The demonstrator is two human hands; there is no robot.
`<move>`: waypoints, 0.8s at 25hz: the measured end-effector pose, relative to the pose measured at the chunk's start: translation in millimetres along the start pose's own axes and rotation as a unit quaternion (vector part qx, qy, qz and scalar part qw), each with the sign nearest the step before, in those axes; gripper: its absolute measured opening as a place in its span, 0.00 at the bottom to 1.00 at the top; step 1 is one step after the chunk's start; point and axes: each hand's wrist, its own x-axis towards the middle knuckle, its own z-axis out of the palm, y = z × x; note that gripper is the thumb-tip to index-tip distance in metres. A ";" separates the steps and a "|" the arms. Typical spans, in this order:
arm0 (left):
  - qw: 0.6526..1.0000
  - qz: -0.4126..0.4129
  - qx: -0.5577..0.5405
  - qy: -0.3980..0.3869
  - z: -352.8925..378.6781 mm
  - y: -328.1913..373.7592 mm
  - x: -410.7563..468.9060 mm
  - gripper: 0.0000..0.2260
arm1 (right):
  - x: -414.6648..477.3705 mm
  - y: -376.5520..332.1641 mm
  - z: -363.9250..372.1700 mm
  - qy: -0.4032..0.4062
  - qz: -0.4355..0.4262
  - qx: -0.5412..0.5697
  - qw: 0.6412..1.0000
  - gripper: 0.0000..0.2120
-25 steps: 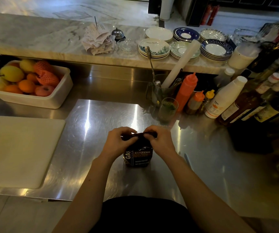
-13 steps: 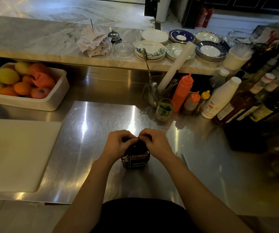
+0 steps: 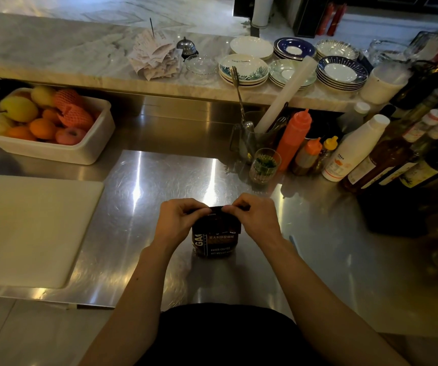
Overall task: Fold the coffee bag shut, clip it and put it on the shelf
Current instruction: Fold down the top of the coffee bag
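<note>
A small dark coffee bag [image 3: 216, 241] with white lettering stands upright on the steel counter [image 3: 159, 186], close to its front edge. My left hand [image 3: 177, 223] pinches the left end of the bag's folded top. My right hand [image 3: 255, 219] pinches the right end, thumb and fingers pressed on the fold. The top strip lies rolled over between the two hands. A thin blue object [image 3: 293, 240], maybe a clip, lies on the counter just right of my right wrist.
A white cutting board [image 3: 27, 228] lies at the left. A tub of fruit [image 3: 46, 122] sits at the back left. Sauce bottles [image 3: 294, 138], a glass [image 3: 264, 165] and syrup bottles [image 3: 397, 159] crowd the right. Stacked plates [image 3: 243, 68] fill the marble ledge behind.
Both hands have stayed on the bag's top while working the fold; the top strip now shows rolled down again between my fingers. The bag has not moved from its spot.
</note>
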 end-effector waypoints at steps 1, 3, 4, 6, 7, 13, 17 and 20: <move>1.000 -0.004 -0.003 0.001 0.5 0.4 0.5 0.03 | -0.7 0.6 -0.9 0.007 0.003 0.000 1.000 0.09; 1.000 -0.011 -0.003 -0.025 0.2 1.3 5.0 0.05 | -1.6 2.8 -3.2 0.017 0.002 0.013 1.000 0.07; 0.998 -0.019 -0.009 -0.051 -0.6 0.8 7.3 0.07 | -1.4 4.7 -4.5 0.021 0.002 0.015 1.000 0.06; 0.995 -0.038 -0.014 -0.087 -1.1 -2.3 7.7 0.08 | -2.1 8.4 -7.0 0.023 0.013 0.022 0.999 0.05; 0.996 -0.041 -0.013 -0.084 -0.4 -4.6 5.6 0.07 | -3.5 9.3 -7.2 0.018 0.020 0.029 0.999 0.04; 0.997 -0.044 -0.056 -0.026 7.8 -11.6 2.4 0.06 | -10.5 26.8 -4.4 -0.047 0.038 0.082 0.995 0.06; 0.995 -0.054 -0.079 -0.038 8.8 -16.3 -0.4 0.07 | -10.5 26.8 2.4 0.024 0.043 0.064 0.997 0.10; 0.992 -0.069 -0.084 -0.066 8.5 -24.8 -4.1 0.12 | -12.2 29.5 5.5 0.036 0.047 0.080 0.995 0.07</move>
